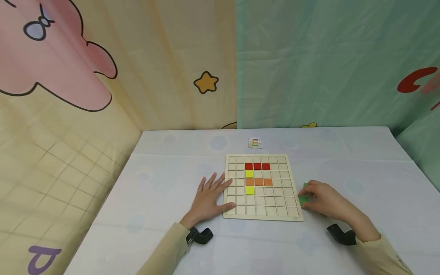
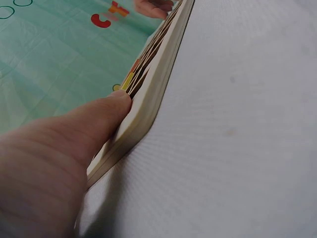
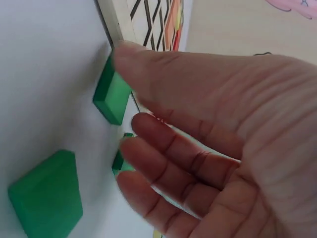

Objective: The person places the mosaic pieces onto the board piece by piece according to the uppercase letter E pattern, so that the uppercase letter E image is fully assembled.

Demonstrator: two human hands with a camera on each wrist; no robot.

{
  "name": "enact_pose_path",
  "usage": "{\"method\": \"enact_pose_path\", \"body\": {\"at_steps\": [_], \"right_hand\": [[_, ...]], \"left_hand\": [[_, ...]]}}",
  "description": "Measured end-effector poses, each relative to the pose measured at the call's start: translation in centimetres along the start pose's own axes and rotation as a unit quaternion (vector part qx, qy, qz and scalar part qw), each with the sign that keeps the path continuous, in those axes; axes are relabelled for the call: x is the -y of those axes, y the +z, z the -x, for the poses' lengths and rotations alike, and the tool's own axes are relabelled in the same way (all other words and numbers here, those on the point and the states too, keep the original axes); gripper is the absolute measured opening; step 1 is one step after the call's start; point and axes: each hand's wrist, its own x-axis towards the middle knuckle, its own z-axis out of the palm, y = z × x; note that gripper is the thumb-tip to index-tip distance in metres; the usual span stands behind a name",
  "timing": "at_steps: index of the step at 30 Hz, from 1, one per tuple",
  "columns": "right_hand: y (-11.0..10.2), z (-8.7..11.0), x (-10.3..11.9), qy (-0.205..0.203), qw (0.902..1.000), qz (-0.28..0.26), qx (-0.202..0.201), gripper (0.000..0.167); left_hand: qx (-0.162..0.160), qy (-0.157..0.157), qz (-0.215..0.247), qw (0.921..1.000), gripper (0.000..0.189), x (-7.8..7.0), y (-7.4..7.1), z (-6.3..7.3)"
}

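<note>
We see left hand (image 1: 210,198) spread on left edge of board (image 1: 264,219), lower-centre frame; right hand (image 1: 325,198), loosely parted, at green tiles (image 1: 303,200), lower right; contact with tiles, we cannot tell.

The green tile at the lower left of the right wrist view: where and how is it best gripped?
Probably pinch the tile by two opposite sides, from above: it rests on the cloth, its visible sides are free, and they look thick enough for the fingers.
</note>
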Motion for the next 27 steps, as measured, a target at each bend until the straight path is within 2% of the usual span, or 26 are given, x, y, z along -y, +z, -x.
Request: {"method": "enact_pose_path", "body": {"at_steps": [5,19,23,27], "right_hand": [[-0.1,0.1,-0.4,0.019,0.9995,-0.014,0.020,0.025],[-0.2,0.1,-0.5,0.033,0.9982,-0.047,0.017,0.025],[-0.3,0.1,-0.3,0.028,0.9983,-0.052,0.004,0.020],[-0.1,-0.1,0.3,0.009,0.9982,-0.040,-0.043,0.019]], "left_hand": [[-0.003,0.003,0.002,1.0000,0.077,-0.1,-0.2,0.0],[-0.009,0.010,0.004,0.9999,0.077,-0.3,-0.5,0.0],[-0.004,0.005,0.002,1.0000,0.078,-0.2,-0.3,-0.1],[-0.005,0.004,0.005,1.0000,0.078,-0.1,-0.2,0.0]]}}
